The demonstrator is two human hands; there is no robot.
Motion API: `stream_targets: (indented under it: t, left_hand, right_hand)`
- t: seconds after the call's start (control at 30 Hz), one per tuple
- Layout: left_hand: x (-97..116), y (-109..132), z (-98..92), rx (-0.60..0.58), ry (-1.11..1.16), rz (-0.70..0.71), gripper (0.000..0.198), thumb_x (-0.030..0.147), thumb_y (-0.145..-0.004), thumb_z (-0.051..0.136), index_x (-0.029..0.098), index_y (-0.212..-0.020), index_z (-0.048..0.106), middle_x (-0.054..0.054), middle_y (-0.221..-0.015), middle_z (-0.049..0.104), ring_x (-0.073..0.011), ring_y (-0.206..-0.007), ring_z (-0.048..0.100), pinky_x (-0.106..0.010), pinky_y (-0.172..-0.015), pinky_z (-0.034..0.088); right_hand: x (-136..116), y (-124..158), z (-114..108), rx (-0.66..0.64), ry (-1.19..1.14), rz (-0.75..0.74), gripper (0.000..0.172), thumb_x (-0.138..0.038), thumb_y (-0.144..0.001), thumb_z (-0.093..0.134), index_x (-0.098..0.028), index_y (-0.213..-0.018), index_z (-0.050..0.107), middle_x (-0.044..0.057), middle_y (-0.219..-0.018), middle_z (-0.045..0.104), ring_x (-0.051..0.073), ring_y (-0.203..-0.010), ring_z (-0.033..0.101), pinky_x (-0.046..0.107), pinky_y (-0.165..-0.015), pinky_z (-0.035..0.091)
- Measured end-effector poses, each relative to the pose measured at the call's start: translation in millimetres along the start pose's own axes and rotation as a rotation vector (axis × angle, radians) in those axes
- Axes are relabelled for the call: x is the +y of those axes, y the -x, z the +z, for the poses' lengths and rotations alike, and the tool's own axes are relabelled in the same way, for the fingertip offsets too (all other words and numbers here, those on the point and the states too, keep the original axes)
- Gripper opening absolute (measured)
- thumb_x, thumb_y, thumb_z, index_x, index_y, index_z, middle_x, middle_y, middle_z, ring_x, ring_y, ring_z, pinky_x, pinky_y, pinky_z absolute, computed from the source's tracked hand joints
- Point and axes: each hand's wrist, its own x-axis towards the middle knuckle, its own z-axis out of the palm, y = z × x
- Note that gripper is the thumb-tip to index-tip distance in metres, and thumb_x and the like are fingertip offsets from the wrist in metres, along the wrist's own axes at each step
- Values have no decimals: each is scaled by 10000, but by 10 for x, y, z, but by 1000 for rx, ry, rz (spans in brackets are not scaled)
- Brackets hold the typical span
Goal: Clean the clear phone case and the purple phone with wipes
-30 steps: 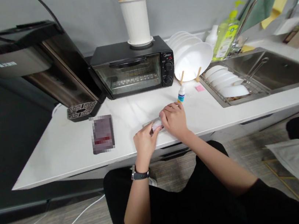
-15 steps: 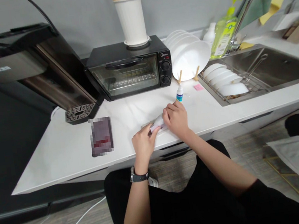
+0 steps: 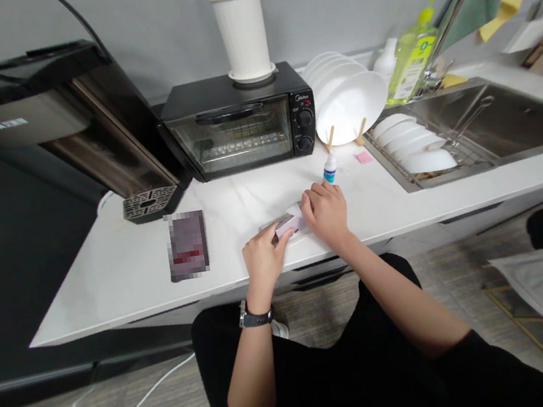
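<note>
My left hand, with a dark-strapped watch on its wrist, grips the left end of a flat pale-lilac slab that looks like a phone, thumb along its near edge. The slab is tilted just above the white counter. My right hand is closed over its right end, fingers curled. A bit of white cloth or tissue pokes out from under those fingers; the rest is hidden. Right behind my right hand stands a small white bottle with a blue label. Something thin and greyish lies under the slab, mostly covered.
A pixelated dark flat item lies on the counter at left, before a drinks machine. A toaster oven stands behind my hands, with racked plates and a pink note to its right. Bowls sit in the sink.
My right hand has drawn back slightly to the right, so more of the lilac slab's edge and the white cloth shows. My left hand keeps its hold. The view has shifted a little.
</note>
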Motion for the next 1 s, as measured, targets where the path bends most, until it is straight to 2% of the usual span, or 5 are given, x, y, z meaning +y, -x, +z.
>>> stream_targets:
  t: [0.2,0.33,0.5,0.77,1.0]
  left_hand:
    - [-47,-11,17,-64,-227,-125,178,260,-951,633,193,-877,780,-108,-879,804,-244,-770,740,-304,-666,399]
    - [-30,-1,12,-37,-163,-70,187,333,-974,643,212,-946,782,-82,-913,809,-227,-826,742,-282,-694,409]
    - [16,1,-8,15,-60,-2,285,477,-990,639,267,-1128,774,-46,-969,816,-189,-830,725,-255,-714,419]
    - [-81,7,36,-46,-250,-113,239,198,-965,539,161,-877,758,-108,-777,768,-229,-679,693,-297,-622,365]
    - [-25,-4,1,21,-90,34,225,409,-980,651,229,-1036,774,-61,-929,811,-205,-815,733,-262,-688,413]
  right_hand:
    - [-544,137,-6,-109,-53,-186,268,-301,-1069,473,-216,-899,662,82,-910,691,264,-936,560,441,-889,351]
    - [-294,93,-48,-124,-32,-193,315,-332,-1077,473,-209,-858,662,79,-879,691,259,-909,561,423,-845,342]
    - [56,-44,-34,-85,30,23,382,-255,-1080,435,-199,-783,669,83,-830,673,252,-860,556,397,-794,338]
    - [-651,200,-55,-145,-171,-211,264,-309,-1087,460,-193,-1093,697,75,-1003,716,250,-985,566,416,-943,360]
    - [-8,33,-11,-51,-50,-20,377,-268,-1082,442,-203,-788,670,64,-816,658,234,-836,550,392,-787,359]
